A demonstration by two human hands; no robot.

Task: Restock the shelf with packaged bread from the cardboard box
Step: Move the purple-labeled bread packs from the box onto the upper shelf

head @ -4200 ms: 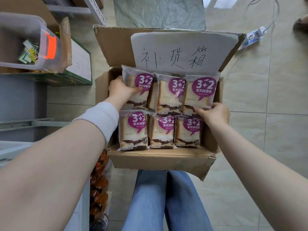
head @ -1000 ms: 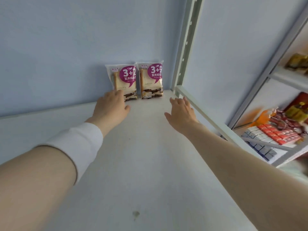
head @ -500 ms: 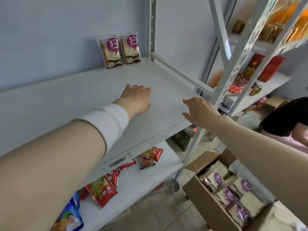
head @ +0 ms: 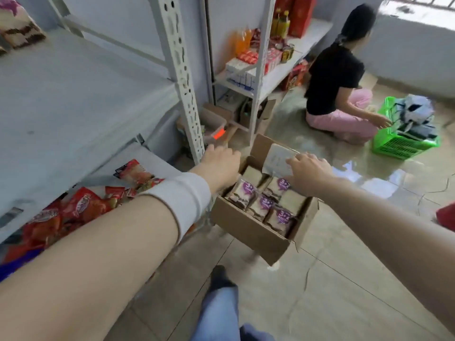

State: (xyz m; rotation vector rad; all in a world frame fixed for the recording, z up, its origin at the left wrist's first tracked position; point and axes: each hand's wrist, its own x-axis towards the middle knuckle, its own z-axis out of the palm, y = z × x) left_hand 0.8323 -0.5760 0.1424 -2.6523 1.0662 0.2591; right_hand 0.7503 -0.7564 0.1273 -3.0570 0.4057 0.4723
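Note:
An open cardboard box (head: pixel 248 232) stands on the floor below me, holding several bread packets (head: pixel 262 205) with purple labels. My left hand (head: pixel 219 166) hovers over the box's left edge, fingers loosely curled and holding nothing. My right hand (head: pixel 306 172) is above the box's far side, in front of the paper-covered flap, fingers spread and holding nothing. The pale shelf board (head: pixel 73 99) stretches to my left; a placed bread packet (head: pixel 18 28) shows blurred at its far back corner.
A perforated white shelf post (head: pixel 183 77) rises between shelf and box. Red snack bags (head: pixel 81 207) fill the lower shelf. A person (head: pixel 337 80) kneels on the tiled floor by a green basket (head: pixel 403 141). My leg in jeans (head: pixel 219 308) is below.
Both hands have come off the shelf board and dropped to the box on the floor. My view has swung down and to the right, from the shelf to the box.

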